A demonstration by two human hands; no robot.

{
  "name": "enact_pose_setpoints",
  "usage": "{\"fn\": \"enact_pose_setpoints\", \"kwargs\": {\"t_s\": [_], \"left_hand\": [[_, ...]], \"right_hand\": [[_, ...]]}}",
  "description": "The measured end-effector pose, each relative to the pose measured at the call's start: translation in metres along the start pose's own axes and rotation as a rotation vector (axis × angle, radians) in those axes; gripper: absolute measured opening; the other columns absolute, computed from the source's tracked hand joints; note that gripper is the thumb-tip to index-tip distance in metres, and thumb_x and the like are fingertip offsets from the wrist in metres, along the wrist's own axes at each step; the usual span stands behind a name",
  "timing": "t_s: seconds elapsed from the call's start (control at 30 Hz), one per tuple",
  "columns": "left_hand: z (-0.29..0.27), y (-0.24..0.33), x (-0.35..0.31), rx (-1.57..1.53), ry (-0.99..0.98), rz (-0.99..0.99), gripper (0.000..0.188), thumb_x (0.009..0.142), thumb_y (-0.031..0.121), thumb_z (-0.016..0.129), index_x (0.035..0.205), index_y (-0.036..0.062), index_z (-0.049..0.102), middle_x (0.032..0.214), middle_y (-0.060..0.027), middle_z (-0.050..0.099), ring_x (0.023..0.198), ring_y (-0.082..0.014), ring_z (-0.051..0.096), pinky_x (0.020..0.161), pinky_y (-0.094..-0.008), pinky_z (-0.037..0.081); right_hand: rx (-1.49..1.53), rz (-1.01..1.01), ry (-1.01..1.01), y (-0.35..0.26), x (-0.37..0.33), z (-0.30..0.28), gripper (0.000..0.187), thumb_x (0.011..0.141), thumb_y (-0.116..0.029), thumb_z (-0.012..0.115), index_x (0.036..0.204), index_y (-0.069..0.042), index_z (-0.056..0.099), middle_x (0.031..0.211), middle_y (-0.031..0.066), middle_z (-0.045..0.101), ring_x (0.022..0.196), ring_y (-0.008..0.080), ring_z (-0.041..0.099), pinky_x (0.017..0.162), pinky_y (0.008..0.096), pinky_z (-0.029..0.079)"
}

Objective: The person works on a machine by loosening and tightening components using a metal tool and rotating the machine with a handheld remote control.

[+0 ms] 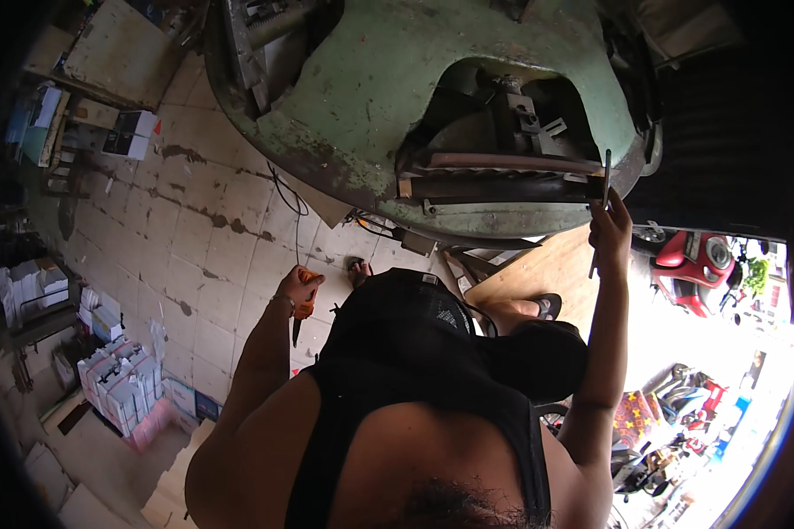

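Observation:
My left hand (pixel 302 286), low at my left side, is closed round an orange tool (pixel 304 309) with a narrow dark end pointing down. The tool's exact kind does not show. A dark cord (pixel 296 234) reaches up to that hand from the floor. On the right, my raised right hand (pixel 610 220) grips a thin, straight metal rod (pixel 607 172) near the right end of a dark bar on the green machine (pixel 370 97). The rod stands nearly upright in the picture; whether it touches the machine I cannot tell.
The machine's opening holds metal parts (pixel 520 115) and a long dark roller-like bar (pixel 503 189). A wooden board (pixel 538 278) lies by my feet on the tiled floor (pixel 185 238). Bundled paper stacks (pixel 119 383) stand at the left. Red motorbike (pixel 697 264) parked at right.

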State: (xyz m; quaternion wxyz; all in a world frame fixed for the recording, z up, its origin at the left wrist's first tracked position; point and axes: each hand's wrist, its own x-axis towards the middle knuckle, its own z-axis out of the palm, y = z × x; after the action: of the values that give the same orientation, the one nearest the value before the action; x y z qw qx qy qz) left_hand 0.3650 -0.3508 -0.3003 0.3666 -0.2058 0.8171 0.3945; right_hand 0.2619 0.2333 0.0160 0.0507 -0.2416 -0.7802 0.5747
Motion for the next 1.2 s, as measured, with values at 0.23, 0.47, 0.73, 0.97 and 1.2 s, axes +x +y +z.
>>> {"fn": "enact_pose_setpoints", "kwargs": {"t_s": [0.23,0.47,0.73,0.97,1.2], "left_hand": [[0.006,-0.013,-0.008,-0.001,0.008,0.010,0.068,0.082,0.057,0.083,0.116,0.0037,0.057,0.099,-0.0085,0.066,0.089,-0.0195,0.065,0.084,-0.0343,0.055],[0.012,-0.024,-0.010,0.020,0.008,0.012,0.067,0.081,0.057,0.084,0.112,0.0031,0.057,0.098,-0.0086,0.065,0.089,-0.0191,0.064,0.082,-0.0350,0.055],[-0.001,-0.008,-0.006,0.081,0.017,0.096,0.067,0.081,0.060,0.083,0.108,0.0037,0.058,0.096,-0.0087,0.065,0.088,-0.0193,0.064,0.083,-0.0348,0.054],[-0.021,-0.008,0.013,-0.018,0.051,0.099,0.078,0.070,0.058,0.092,0.112,0.0028,0.056,0.099,-0.0079,0.068,0.087,-0.0192,0.067,0.084,-0.0343,0.055],[-0.109,0.101,-0.020,-0.247,0.215,0.351,0.090,0.066,0.029,0.098,0.131,0.0071,0.040,0.125,-0.0117,0.057,0.107,-0.0226,0.062,0.089,-0.0381,0.056]], "right_hand": [[0.050,-0.015,-0.042,-0.006,-0.008,0.001,0.052,0.098,-0.011,0.067,0.146,-0.001,0.052,0.070,-0.0096,0.039,0.052,-0.0023,0.033,0.043,0.0190,0.023],[0.075,-0.023,0.002,-0.001,-0.014,-0.001,0.050,0.098,-0.011,0.068,0.144,-0.001,0.053,0.070,-0.0101,0.039,0.052,-0.0028,0.032,0.043,0.0185,0.022],[0.127,-0.052,-0.008,-0.005,-0.025,-0.007,0.051,0.098,-0.009,0.066,0.146,-0.001,0.050,0.072,-0.0096,0.040,0.053,-0.0027,0.032,0.044,0.0179,0.023],[0.196,-0.140,-0.075,-0.012,-0.029,-0.010,0.049,0.100,-0.013,0.063,0.147,-0.002,0.049,0.075,-0.0091,0.042,0.054,-0.0026,0.033,0.045,0.0164,0.024],[0.183,-0.093,0.093,0.000,-0.030,-0.027,0.043,0.093,-0.002,0.062,0.135,-0.006,0.054,0.088,-0.0012,0.064,0.053,-0.0011,0.039,0.044,0.0163,0.027]]}}
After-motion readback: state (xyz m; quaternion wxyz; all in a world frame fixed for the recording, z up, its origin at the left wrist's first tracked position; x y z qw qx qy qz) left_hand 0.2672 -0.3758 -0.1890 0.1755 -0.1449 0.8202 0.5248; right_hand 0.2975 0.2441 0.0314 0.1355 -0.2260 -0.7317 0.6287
